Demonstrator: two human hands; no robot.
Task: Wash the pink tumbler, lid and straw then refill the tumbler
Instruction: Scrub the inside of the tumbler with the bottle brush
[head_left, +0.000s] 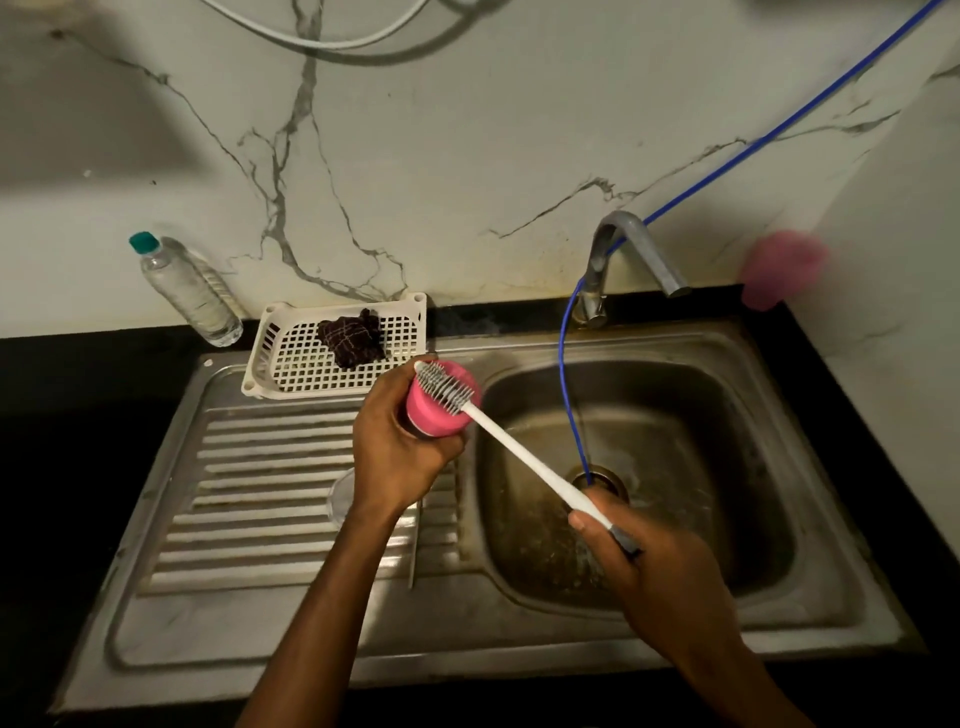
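Observation:
My left hand (400, 441) grips the pink tumbler (441, 410) over the drainboard's right edge, next to the basin. My right hand (639, 561) holds the white handle of a long bottle brush (519, 447). The brush's grey bristle head (441, 387) lies against the tumbler's outer side. A clear lid (340, 496) lies on the drainboard, partly hidden behind my left wrist. A thin straw (414, 551) lies on the drainboard below my left forearm.
The steel sink basin (737, 431) has a tap (639, 254) at its back and a blue tube (566, 364) running into the drain. A white basket (291, 358) with a dark cloth and a water bottle (187, 291) stand behind the drainboard. A blurred pink thing (779, 270) sits far right.

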